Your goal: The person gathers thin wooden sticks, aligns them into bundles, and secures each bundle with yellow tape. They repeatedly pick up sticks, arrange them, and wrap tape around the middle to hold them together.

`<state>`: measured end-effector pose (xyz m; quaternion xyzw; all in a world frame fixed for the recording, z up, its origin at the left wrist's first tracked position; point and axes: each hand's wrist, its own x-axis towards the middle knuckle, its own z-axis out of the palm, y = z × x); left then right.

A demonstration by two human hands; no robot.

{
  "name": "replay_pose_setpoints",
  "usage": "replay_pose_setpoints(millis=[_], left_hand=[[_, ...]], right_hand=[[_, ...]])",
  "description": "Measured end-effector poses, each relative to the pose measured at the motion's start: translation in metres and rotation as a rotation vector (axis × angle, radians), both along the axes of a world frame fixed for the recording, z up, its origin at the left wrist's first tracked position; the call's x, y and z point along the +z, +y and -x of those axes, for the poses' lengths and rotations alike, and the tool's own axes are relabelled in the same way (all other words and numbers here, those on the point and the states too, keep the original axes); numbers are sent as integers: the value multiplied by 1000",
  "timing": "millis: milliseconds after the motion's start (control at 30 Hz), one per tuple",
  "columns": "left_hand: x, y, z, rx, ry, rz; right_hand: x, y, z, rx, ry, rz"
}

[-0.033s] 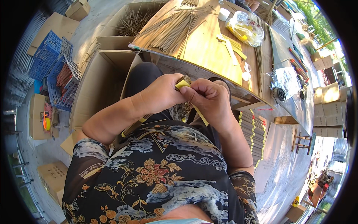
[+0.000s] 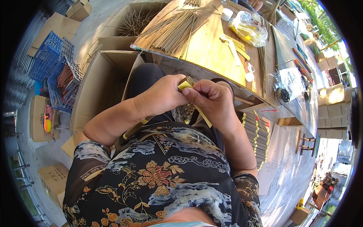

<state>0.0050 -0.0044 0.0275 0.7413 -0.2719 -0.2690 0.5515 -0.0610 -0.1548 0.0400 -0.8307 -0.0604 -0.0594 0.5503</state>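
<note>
This is an outdoor craft workshop on sunlit pavement: a long plywood bench (image 2: 211,45) strewn with heaps of thin brown sticks (image 2: 177,30), open brown cardboard boxes (image 2: 102,87), blue plastic crates (image 2: 51,56) and stacked yellow-banded stick bundles (image 2: 257,132) surround the seated worker.

Bright, hard daylight; glare on the wooden surface (image 2: 204,45); sharp centre, strong fisheye bending and black vignette at the rim.
</note>
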Motion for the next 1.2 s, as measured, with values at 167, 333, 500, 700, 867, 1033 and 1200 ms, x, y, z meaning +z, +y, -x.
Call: replay_pose_setpoints(millis=[167,333,500,700,867,1033,1200], left_hand=[[8,-1,0,-48,10,-98],[4,2,2,-29,10,-21],[11,9,3,-134,398,195],[5,10,12,-111,276,242],[6,10,13,-121,271,236],[8,9,12,-121,383,266],[12,10,17,-111,395,270]], right_hand=[[-4,-4,0,31,36,-118],[-3,-7,0,43,70,-166],[-2,-13,0,54,104,-174],[2,-14,3,87,93,-220],[-1,-16,4,87,103,-209],[-6,-16,5,56,51,-185],[-13,-19,3,113,-90,-234]])
